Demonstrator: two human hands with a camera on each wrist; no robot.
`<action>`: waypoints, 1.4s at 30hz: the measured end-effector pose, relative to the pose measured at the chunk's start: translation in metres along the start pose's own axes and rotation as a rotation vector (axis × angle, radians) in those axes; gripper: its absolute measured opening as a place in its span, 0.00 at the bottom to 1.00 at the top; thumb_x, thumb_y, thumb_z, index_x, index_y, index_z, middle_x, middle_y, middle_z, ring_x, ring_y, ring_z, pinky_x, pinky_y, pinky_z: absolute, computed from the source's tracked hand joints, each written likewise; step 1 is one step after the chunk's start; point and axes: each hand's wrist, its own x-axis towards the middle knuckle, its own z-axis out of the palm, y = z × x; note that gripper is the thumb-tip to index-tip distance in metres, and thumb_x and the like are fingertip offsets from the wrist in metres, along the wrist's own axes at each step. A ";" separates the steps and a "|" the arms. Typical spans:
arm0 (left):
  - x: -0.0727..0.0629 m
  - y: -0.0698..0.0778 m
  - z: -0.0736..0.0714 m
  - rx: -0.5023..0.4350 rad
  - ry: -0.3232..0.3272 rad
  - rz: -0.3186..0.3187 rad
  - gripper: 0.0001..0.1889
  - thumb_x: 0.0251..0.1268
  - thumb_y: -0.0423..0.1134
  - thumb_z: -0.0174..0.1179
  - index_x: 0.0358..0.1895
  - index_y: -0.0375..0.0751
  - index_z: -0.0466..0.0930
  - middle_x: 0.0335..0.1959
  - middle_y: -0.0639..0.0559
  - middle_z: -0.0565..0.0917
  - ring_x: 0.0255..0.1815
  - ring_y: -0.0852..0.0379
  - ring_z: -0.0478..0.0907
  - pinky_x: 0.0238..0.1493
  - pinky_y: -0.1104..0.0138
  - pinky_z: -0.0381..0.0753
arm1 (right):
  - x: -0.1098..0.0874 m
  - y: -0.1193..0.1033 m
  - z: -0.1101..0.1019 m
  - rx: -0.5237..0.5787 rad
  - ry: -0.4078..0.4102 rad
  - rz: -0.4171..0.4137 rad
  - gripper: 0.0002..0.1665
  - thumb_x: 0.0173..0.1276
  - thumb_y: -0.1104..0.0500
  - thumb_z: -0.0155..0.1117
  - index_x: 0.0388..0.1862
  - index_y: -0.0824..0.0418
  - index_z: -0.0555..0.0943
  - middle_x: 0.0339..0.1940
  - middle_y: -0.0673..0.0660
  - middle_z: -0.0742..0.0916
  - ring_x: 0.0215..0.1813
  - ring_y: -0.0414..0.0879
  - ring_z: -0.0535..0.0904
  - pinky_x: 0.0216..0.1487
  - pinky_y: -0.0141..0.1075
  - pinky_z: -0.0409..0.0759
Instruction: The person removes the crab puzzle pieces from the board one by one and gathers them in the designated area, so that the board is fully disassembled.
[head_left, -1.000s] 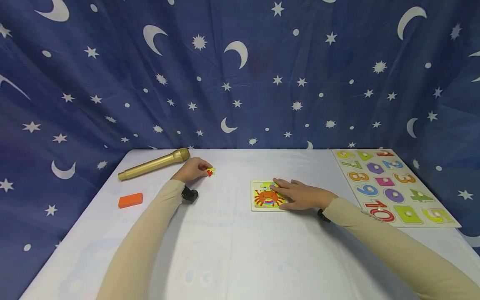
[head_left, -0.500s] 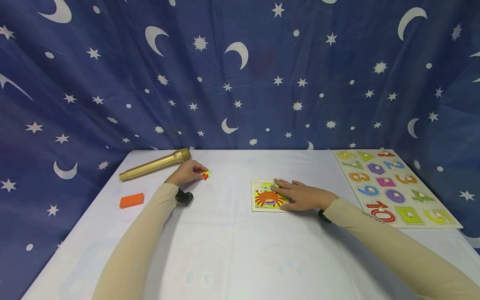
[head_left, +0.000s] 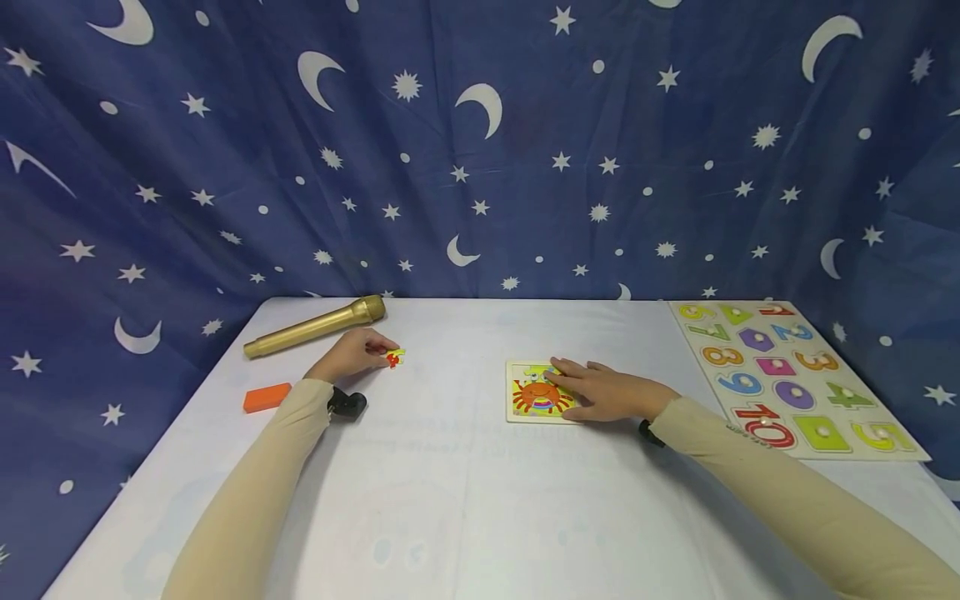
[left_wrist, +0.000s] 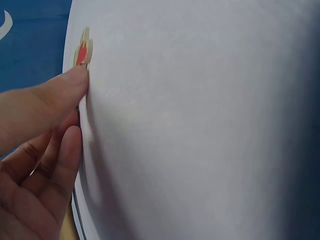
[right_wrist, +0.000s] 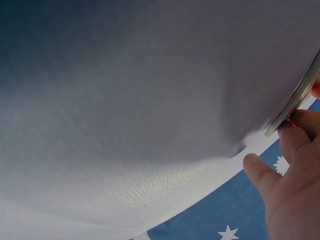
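Observation:
My left hand [head_left: 351, 353] pinches a small red and yellow puzzle piece [head_left: 395, 357] on the left half of the table. In the left wrist view, the thin piece [left_wrist: 82, 53] sticks out edge-on past the thumb and fingertips. Right of centre lies a square wooden crab puzzle [head_left: 536, 397] in a pale frame. Across its right side rests my right hand [head_left: 611, 393], fingers extended and covering part of the picture. The right wrist view shows the puzzle's edge [right_wrist: 292, 102] beside the fingers of that hand [right_wrist: 295, 185].
A gold microphone [head_left: 318, 326] lies at the back left, behind my left hand. Nearer is an orange block [head_left: 266, 397], close to the left sleeve. A wooden number board [head_left: 795, 379] with knobbed pieces covers the right side. A starry blue curtain [head_left: 480, 167] hangs behind the white table [head_left: 450, 500].
My left hand has moved left and slightly toward me, carrying the puzzle piece. My right hand stays in place on the crab puzzle. The head view has shifted slightly.

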 end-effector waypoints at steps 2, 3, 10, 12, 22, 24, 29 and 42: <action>0.000 0.000 0.000 -0.007 0.001 -0.001 0.15 0.53 0.27 0.65 0.47 0.32 0.83 0.45 0.37 0.84 0.43 0.50 0.78 0.44 0.64 0.76 | 0.000 0.000 0.000 0.004 0.004 -0.009 0.44 0.66 0.37 0.53 0.75 0.52 0.53 0.78 0.58 0.52 0.77 0.56 0.49 0.73 0.57 0.49; 0.000 0.000 0.000 -0.008 -0.001 -0.002 0.16 0.53 0.27 0.64 0.47 0.32 0.83 0.46 0.37 0.84 0.43 0.50 0.78 0.43 0.64 0.76 | 0.000 0.000 0.000 0.004 0.003 -0.009 0.44 0.66 0.37 0.53 0.76 0.52 0.53 0.78 0.58 0.52 0.77 0.56 0.49 0.73 0.57 0.49; 0.001 0.001 -0.003 -0.015 -0.010 -0.032 0.16 0.55 0.29 0.64 0.49 0.34 0.82 0.48 0.38 0.83 0.43 0.52 0.77 0.44 0.66 0.75 | 0.001 0.002 0.000 -0.008 -0.004 0.003 0.45 0.66 0.36 0.52 0.76 0.50 0.52 0.78 0.57 0.51 0.77 0.55 0.49 0.73 0.57 0.50; 0.002 0.005 -0.004 -0.037 0.000 -0.026 0.16 0.55 0.28 0.64 0.49 0.33 0.82 0.48 0.37 0.84 0.43 0.51 0.78 0.44 0.65 0.76 | 0.001 0.002 -0.001 -0.015 -0.001 0.001 0.44 0.67 0.36 0.52 0.76 0.51 0.52 0.78 0.58 0.51 0.77 0.56 0.50 0.73 0.57 0.50; 0.029 0.078 0.024 -0.064 0.034 0.135 0.16 0.57 0.31 0.64 0.49 0.31 0.81 0.47 0.36 0.82 0.48 0.44 0.78 0.55 0.58 0.78 | -0.001 0.000 -0.004 0.000 -0.002 0.026 0.44 0.66 0.38 0.54 0.75 0.51 0.53 0.78 0.57 0.53 0.77 0.56 0.51 0.73 0.57 0.49; 0.038 0.095 0.037 -0.043 0.004 0.172 0.16 0.57 0.32 0.65 0.49 0.32 0.81 0.46 0.37 0.82 0.48 0.45 0.79 0.55 0.59 0.78 | -0.001 0.000 -0.004 0.000 0.002 0.023 0.44 0.66 0.38 0.54 0.75 0.51 0.53 0.78 0.57 0.53 0.77 0.57 0.51 0.73 0.57 0.49; 0.053 0.134 0.065 -0.005 -0.088 0.164 0.16 0.57 0.34 0.65 0.49 0.35 0.82 0.46 0.42 0.83 0.48 0.50 0.79 0.53 0.63 0.77 | 0.000 0.002 -0.004 0.026 0.004 0.027 0.46 0.65 0.37 0.54 0.76 0.51 0.51 0.78 0.57 0.52 0.77 0.57 0.51 0.74 0.57 0.48; 0.081 0.166 0.104 0.047 -0.252 0.178 0.14 0.53 0.33 0.68 0.44 0.37 0.84 0.37 0.48 0.86 0.33 0.61 0.76 0.38 0.75 0.76 | -0.001 0.003 -0.002 0.010 0.030 0.084 0.55 0.62 0.32 0.54 0.76 0.60 0.48 0.78 0.58 0.52 0.77 0.55 0.49 0.74 0.55 0.47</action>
